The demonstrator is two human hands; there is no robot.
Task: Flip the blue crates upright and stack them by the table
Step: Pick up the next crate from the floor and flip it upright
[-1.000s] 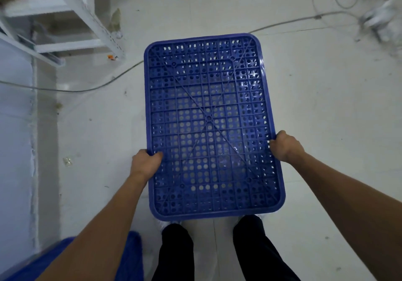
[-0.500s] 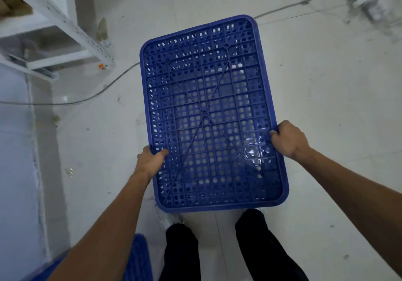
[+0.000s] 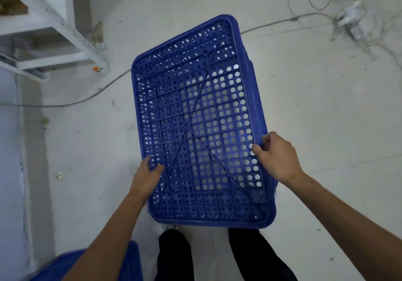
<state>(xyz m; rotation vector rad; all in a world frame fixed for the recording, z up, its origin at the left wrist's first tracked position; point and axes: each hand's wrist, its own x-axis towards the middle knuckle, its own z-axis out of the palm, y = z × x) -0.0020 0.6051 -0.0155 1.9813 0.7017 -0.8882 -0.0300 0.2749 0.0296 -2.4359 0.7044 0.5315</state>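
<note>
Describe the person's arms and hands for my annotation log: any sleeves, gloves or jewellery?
Both forearms are bare up to the frame edge, with no sleeves in view. The left hand and right hand wear no gloves, and no watch, ring or wristband shows. Below are black trousers.

Single head cam, wide-angle, worn on the person, aimed steeply down at the floor (image 3: 326, 128). Close range: the crate (image 3: 195, 128) fills mid-frame, left hand (image 3: 148, 174) and right hand (image 3: 278, 158) on its long edges. Beyond the fingers: cables, shelf frame (image 3: 65, 26) far-left. Behind the fingers, toward the wearer: forearms, legs. No second view, no overlap.
</note>
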